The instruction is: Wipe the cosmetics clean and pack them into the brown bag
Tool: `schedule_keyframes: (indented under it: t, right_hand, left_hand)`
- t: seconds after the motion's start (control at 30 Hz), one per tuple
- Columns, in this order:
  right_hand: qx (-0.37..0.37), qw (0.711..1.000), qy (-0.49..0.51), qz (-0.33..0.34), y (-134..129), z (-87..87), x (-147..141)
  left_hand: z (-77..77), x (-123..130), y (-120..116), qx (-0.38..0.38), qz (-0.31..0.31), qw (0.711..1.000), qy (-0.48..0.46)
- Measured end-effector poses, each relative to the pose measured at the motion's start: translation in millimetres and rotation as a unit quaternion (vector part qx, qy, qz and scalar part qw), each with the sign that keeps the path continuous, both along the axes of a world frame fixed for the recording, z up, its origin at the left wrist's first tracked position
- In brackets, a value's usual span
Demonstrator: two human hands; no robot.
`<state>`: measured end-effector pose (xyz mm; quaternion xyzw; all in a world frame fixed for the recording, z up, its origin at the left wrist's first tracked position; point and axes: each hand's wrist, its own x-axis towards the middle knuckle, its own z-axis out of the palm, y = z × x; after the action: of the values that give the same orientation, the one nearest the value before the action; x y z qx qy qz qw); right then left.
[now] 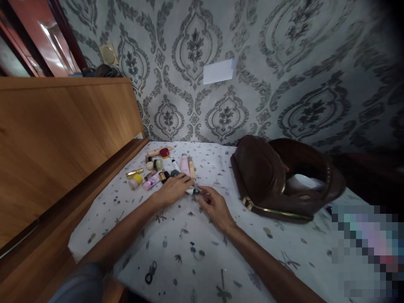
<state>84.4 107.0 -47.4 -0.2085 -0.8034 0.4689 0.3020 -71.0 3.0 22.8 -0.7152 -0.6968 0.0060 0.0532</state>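
Observation:
Both hands meet over a small white item with a dark, shiny end (196,191); its kind is not clear. My left hand (173,189) curls over its white part, fingertips partly hidden. At the dark end, the thumb and fingers of my right hand (216,205) are drawn together. Just beyond my left hand lie a pink bottle (184,163) and a slim beige tube (191,166). To its left are a small dark bottle with a gold band (163,176), a lilac tube (151,182) and a pale green jar (158,164).
A brown leather bag (261,176) stands gaping on the right, something white (303,182) inside. At the far left of the group are a gold tube (134,173), a yellow-topped jar (135,181) and a red-lidded jar (164,152). A wooden panel (69,143) borders the patterned sheet (176,261).

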Motion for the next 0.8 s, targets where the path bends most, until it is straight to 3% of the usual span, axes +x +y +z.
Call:
schedule_keyframes:
  t: [0.17, 0.27, 0.33, 0.4, 0.47, 0.53, 0.63, 0.73, 0.8]
  right_hand:
    - [0.044, 0.999, 0.008, -0.024, -0.3, 3.3, 4.4]
    - [0.043, 0.999, -0.013, -0.011, -0.6, 6.1, 8.9]
    - [0.037, 0.999, -0.026, -0.011, -1.1, 7.7, 13.5]
    - [0.035, 0.999, -0.038, -0.016, -2.2, 8.8, 19.8]
    - [0.032, 0.998, -0.047, -0.020, -4.6, 9.5, 27.4]
    - [0.026, 0.998, -0.049, -0.020, -8.0, 9.7, 35.0]
    - [0.020, 0.999, -0.042, -0.026, -12.4, 9.1, 43.4]
    - [0.047, 0.998, -0.043, -0.030, -12.6, 8.7, 46.9]
    - [0.072, 0.996, -0.050, -0.023, -11.4, 9.0, 47.2]
  left_hand:
    - [-4.5, 9.6, -3.4, 0.005, -0.023, 0.999, -0.030]
    - [-10.1, 8.6, -9.6, 0.046, -0.052, 0.989, -0.132]
    - [-9.2, 2.9, -13.2, 0.100, -0.035, 0.963, -0.247]
    - [-3.5, -3.5, -15.4, 0.175, 0.031, 0.921, -0.347]
    - [3.8, -5.7, -15.3, 0.247, 0.100, 0.880, -0.394]
    - [6.6, -0.1, -13.2, 0.298, 0.122, 0.861, -0.394]
    - [-6.3, 22.3, -8.5, 0.308, 0.070, 0.883, -0.346]
    - [-32.8, 46.5, -5.5, 0.224, -0.056, 0.944, -0.234]
    - [-46.1, 54.6, -4.8, 0.177, -0.106, 0.967, -0.149]
